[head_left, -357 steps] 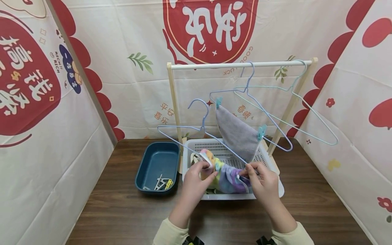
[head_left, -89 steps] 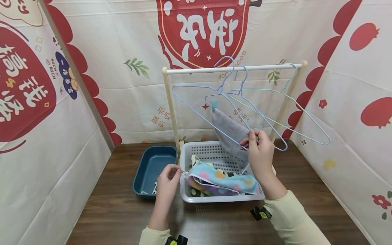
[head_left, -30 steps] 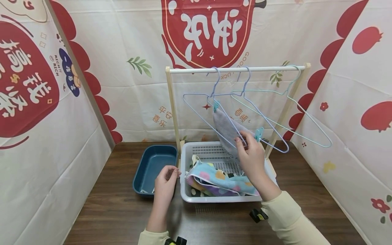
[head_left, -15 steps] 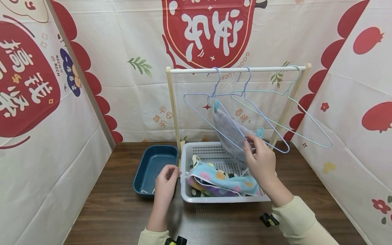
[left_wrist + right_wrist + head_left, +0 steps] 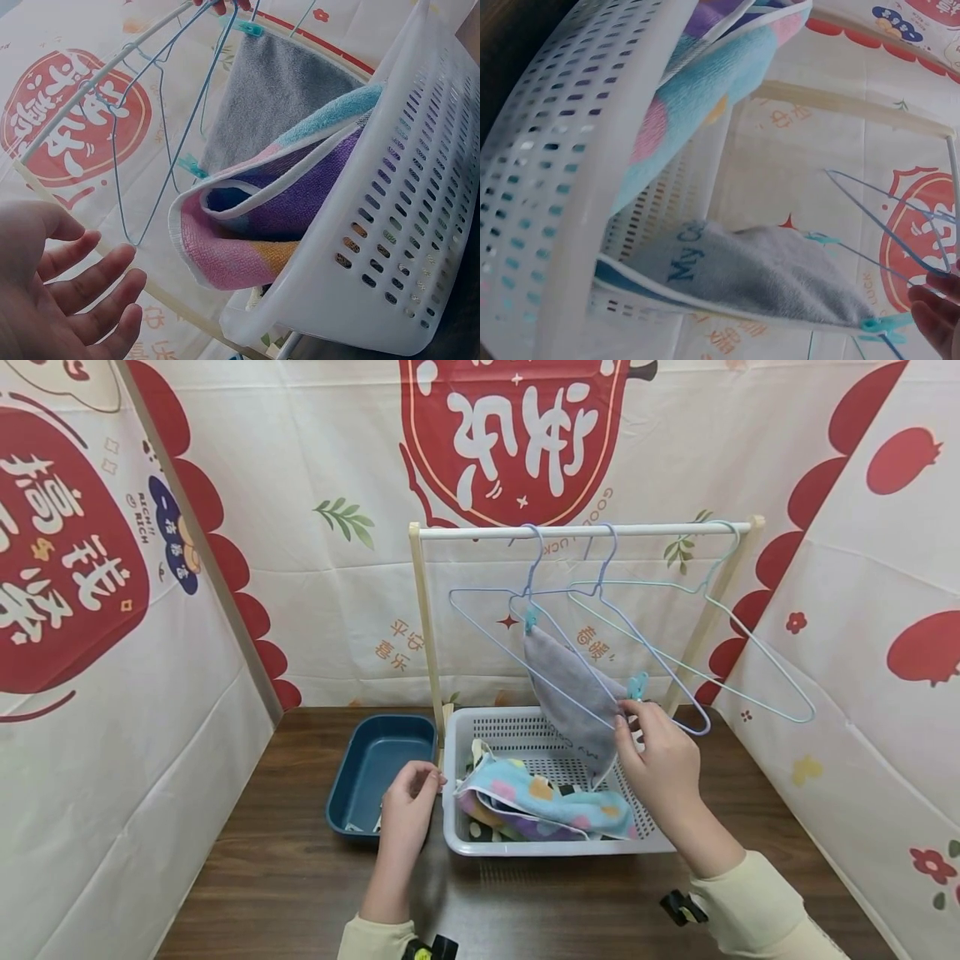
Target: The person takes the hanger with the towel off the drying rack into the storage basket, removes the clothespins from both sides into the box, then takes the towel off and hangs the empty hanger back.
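A blue clothes hanger (image 5: 527, 592) hangs by its hook on the rail, with no cloth on it. My right hand (image 5: 660, 756) pinches its lower right corner. Behind it, a grey towel (image 5: 566, 697) hangs from another blue hanger (image 5: 654, 653), held by two teal clothespins (image 5: 637, 686). My left hand (image 5: 407, 802) is beside the basket's left rim with fingers loosely bent and nothing in them; the left wrist view shows its fingers (image 5: 90, 289) spread. A multicoloured towel (image 5: 551, 800) lies folded in the white basket (image 5: 555, 846).
A dark blue tray (image 5: 382, 752) with some clothespins stands left of the basket, partly hidden by the left hand. The drying rack's rail (image 5: 487, 533) spans above the basket. A mint-green hanger (image 5: 765, 639) hangs at its right end.
Earlier both hands were at the hanger and the towel over the basket. Since then the hanger has gone onto the rail. Lately the right hand has moved slightly right; the left stays still.
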Demonstrator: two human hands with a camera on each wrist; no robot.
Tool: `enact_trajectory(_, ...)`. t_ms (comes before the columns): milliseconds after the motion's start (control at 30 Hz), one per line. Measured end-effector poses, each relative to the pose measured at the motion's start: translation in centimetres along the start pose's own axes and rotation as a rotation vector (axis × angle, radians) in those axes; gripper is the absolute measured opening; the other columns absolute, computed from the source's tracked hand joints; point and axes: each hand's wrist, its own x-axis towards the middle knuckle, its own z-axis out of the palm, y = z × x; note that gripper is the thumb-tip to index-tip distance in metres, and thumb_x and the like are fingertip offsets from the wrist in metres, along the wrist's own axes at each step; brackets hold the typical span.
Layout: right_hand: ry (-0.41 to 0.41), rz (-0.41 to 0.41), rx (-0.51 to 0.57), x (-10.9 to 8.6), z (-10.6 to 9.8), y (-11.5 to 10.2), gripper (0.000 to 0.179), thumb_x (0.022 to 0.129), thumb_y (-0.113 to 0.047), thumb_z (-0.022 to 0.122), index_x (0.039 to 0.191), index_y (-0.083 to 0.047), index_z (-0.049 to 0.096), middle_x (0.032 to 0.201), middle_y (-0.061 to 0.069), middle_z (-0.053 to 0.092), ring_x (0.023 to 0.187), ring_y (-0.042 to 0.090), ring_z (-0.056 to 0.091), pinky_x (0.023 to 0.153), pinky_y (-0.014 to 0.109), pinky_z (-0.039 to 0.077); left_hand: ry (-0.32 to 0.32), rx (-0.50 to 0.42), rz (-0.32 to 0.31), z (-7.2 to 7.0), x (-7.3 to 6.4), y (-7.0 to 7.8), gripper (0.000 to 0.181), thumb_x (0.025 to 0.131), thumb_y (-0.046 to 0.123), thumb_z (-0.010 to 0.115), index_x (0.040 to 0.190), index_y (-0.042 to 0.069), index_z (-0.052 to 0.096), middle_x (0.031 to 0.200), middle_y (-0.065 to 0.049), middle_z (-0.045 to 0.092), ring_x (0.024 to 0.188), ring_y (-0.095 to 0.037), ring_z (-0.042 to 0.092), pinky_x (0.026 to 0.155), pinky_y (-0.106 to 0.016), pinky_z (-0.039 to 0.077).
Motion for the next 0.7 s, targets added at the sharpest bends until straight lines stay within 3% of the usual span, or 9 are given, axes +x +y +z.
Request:
enact_trajectory(267,0.055,-0.072,-0.069,-0.6,-0.8,0.9,0.035,0.093,-0.025,0.049,0.103,0.002,0.067,0.091,0.017,0.069,0.068,0.031,0.066,0.048,0.046,0.049,-0.029,0.006,0.02,0.3,0.2,0.1,0.014,0.097,0.017,0.059,0.101,0.006,0.066,0.089,-0.002,0.069,0.088,-0.018,0.063,0.08,-0.039,0.052)
enact_trajectory(500,0.271,-0.122,-0.103,-0.4,-1.4,1.2,0.036,0.091,-0.024,0.048,0.091,0.005,0.069,0.079,0.019,0.067,0.06,0.035,0.055,0.046,0.046,0.041,-0.062,0.011,0.054,0.7,0.4,0.6,0.012,0.097,0.018,0.06,0.099,0.009,0.066,0.088,-0.002,0.069,0.085,-0.016,0.063,0.079,-0.039,0.05)
enact_trajectory(700,0.382,-0.097,-0.07,0.6,-1.6,1.3,0.033,0.088,-0.02,0.051,0.084,0.009,0.067,0.077,0.024,0.064,0.07,0.044,0.051,0.062,0.053,0.037,-0.109,0.025,0.077,1.6,0.6,0.7,0.011,0.097,0.019,0.059,0.099,0.01,0.066,0.091,-0.006,0.069,0.086,-0.016,0.064,0.078,-0.039,0.051)
